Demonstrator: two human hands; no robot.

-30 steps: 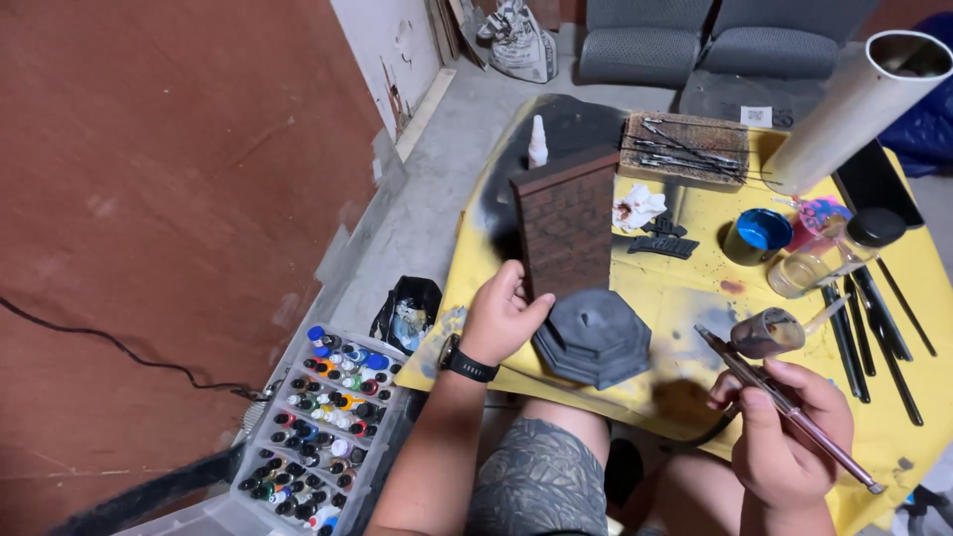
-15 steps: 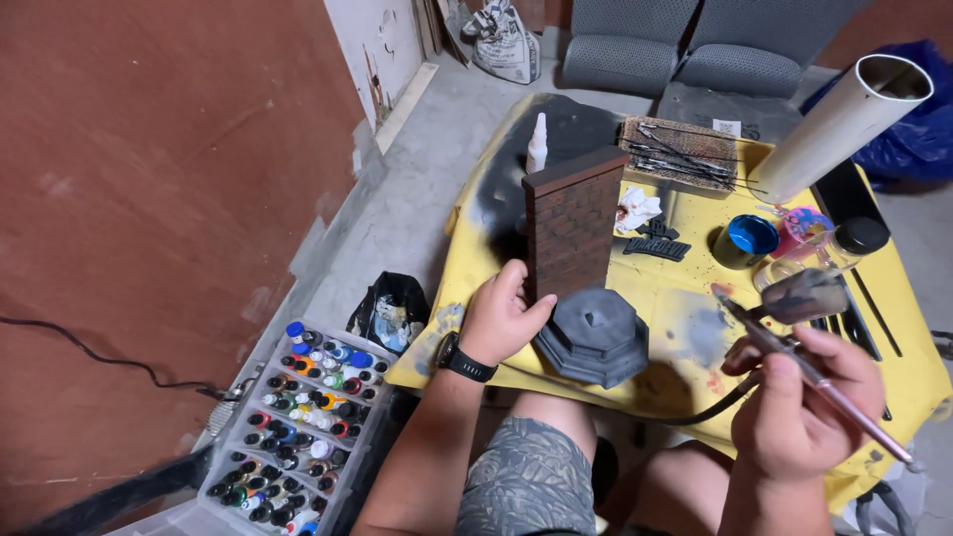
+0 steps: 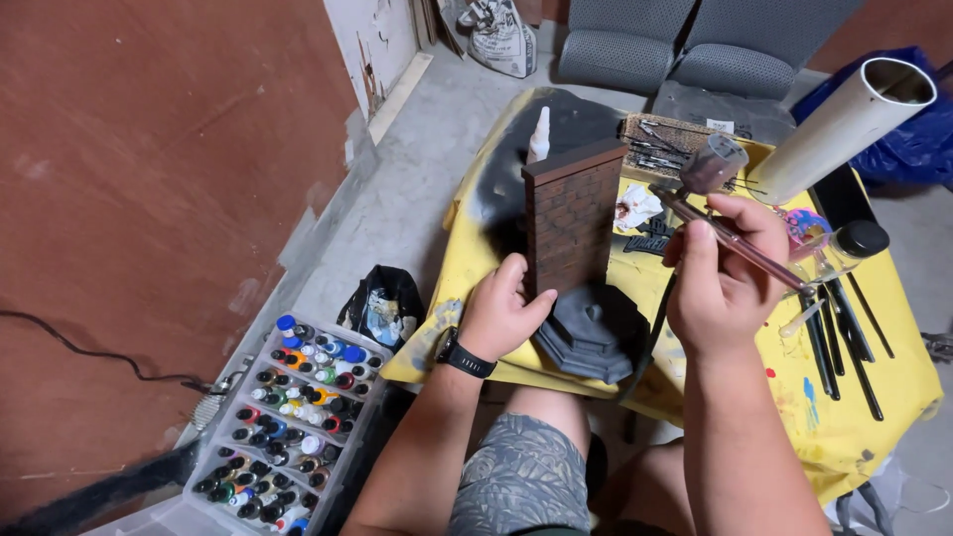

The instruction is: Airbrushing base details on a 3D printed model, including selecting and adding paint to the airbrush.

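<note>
My left hand [image 3: 501, 313], with a black watch on its wrist, rests against the lower left edge of a small brown brick-wall model [image 3: 571, 220]. That wall stands upright on a dark grey stepped base [image 3: 594, 335] at the near edge of the yellow-covered table [image 3: 854, 427]. My right hand [image 3: 723, 283] grips an airbrush [image 3: 730, 238] with a clear cup on top. Its tip points toward the wall's right side, a short way off.
A clear box of several small paint bottles [image 3: 293, 412] lies on the floor at left, with a black bag [image 3: 382, 303] beside it. On the table are several black brushes [image 3: 839, 333], a white tube [image 3: 844, 129], a white bottle [image 3: 539, 134] and a tool tray [image 3: 675, 149].
My right hand has lifted the airbrush from the table's right side up toward the brick wall. My left hand has slid up from the base onto the wall's edge.
</note>
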